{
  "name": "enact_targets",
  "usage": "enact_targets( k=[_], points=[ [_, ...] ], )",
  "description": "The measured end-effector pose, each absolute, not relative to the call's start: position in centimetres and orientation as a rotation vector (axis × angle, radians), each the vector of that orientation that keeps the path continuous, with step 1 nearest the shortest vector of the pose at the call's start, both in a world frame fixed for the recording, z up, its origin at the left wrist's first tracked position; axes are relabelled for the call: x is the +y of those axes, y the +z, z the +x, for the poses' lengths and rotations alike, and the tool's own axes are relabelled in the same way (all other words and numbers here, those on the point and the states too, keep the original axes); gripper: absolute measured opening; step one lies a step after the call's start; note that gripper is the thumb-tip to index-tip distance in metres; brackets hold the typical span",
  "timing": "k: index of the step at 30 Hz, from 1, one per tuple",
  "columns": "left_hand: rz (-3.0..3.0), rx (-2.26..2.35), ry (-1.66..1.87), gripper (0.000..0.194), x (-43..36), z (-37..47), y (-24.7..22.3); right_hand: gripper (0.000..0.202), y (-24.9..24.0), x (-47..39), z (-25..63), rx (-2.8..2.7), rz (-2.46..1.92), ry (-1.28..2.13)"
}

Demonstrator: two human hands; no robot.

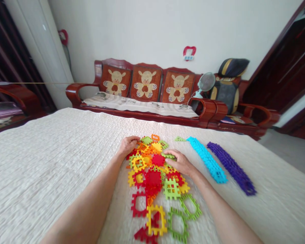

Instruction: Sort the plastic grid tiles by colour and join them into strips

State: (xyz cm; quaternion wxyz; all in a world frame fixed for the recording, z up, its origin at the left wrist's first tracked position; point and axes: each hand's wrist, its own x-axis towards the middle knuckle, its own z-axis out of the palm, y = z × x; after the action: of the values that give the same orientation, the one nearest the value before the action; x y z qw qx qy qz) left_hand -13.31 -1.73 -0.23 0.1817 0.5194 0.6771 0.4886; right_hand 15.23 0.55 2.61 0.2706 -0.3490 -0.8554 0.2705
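Head view, toothed pieces (154,178), multicolored, overlapping

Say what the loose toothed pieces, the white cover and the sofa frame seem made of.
Toothed pieces: probably moulded plastic, satin; even bright colour, notched edges.
White cover: likely quilted fabric, matte; puckered surface.
Sofa frame: apparently varnished wood; reddish-brown with glossy highlights.
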Motion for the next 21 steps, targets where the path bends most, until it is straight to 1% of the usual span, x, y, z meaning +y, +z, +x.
enact_targets(
  k=[3, 8, 11, 14, 17, 19, 21],
  points=[
    [1.457, 1.934, 1.356, 0.034, -1.9, -13.2, 0.0, 0.027, 1.9, 1.4, 15.0, -2.186, -1.031, 0.720],
    [1.472, 1.949, 1.335, 0.034, -2.1, -13.0, 0.4, 0.039, 1.4, 2.9, 16.0, -1.947, -1.148, 0.757],
    [1.473, 1.968, 1.323, 0.035, -2.2, -12.8, 0.7, 0.040, 1.6, 2.9, 16.3, -1.922, -1.166, 0.733],
    [1.477, 1.978, 1.311, 0.035, -2.4, -12.7, 0.9, 0.042, 2.5, 2.0, 16.3, -2.067, -1.064, 0.793],
    [1.493, 1.978, 1.309, 0.034, -2.3, -12.9, 0.7, 0.055, 3.9, 0.8, 16.4, -2.366, -0.858, 0.927],
    [1.509, 1.972, 1.323, 0.033, -2.1, -13.1, 0.3, 0.060, 4.5, 0.3, 16.4, -2.515, -0.772, 0.913],
    [1.512, 1.963, 1.341, 0.032, -1.9, -13.3, -0.1, 0.057, 4.5, 0.0, 16.1, -2.574, -0.760, 0.814]
  ],
)
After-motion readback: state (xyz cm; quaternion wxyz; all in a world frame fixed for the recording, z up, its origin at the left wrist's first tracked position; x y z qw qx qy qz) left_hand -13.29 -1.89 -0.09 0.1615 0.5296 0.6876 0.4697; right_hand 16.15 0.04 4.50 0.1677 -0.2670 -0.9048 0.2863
